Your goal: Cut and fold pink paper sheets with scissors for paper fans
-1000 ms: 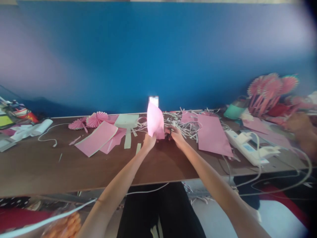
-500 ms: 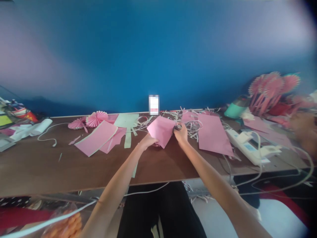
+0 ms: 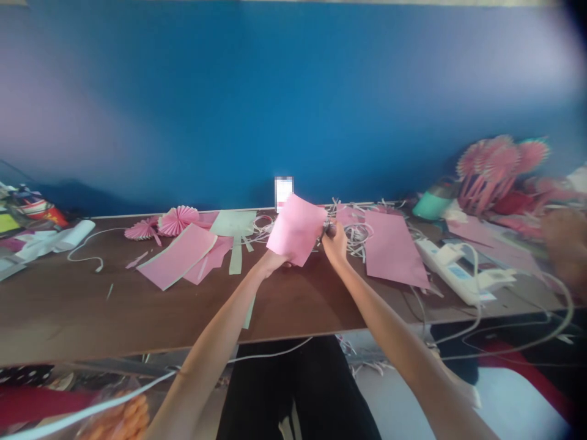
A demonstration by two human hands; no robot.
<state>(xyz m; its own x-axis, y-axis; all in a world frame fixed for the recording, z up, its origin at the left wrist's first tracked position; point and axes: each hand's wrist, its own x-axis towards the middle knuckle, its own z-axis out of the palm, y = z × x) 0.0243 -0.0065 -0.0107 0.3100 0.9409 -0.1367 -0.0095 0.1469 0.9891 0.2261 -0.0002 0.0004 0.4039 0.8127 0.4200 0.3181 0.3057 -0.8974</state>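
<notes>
My left hand (image 3: 274,261) is closed on the lower edge of a pink sheet of paper (image 3: 298,229), which stands tilted above the table and hides the fingertips. Just right of the sheet, my right hand (image 3: 337,244) is wrapped round what looks like a pair of scissors (image 3: 329,230) with dark handles; the blades are hard to make out. Thin paper strips (image 3: 360,238) lie tangled beyond and beside the right hand. A larger pink sheet (image 3: 394,247) rests flat to the right.
Left on the brown table (image 3: 151,318) are pink cut sheets (image 3: 177,256), folded pink paper fans (image 3: 178,220) and a pale green piece (image 3: 235,223). A phone (image 3: 283,188) leans at the wall. Right are a power strip (image 3: 452,269), cables, more fans (image 3: 498,162) and another person's blurred hand (image 3: 566,241).
The held pink sheet has turned and risen, now overlapping the phone's lower part. My left hand still grips its lower edge; my right hand has barely moved.
</notes>
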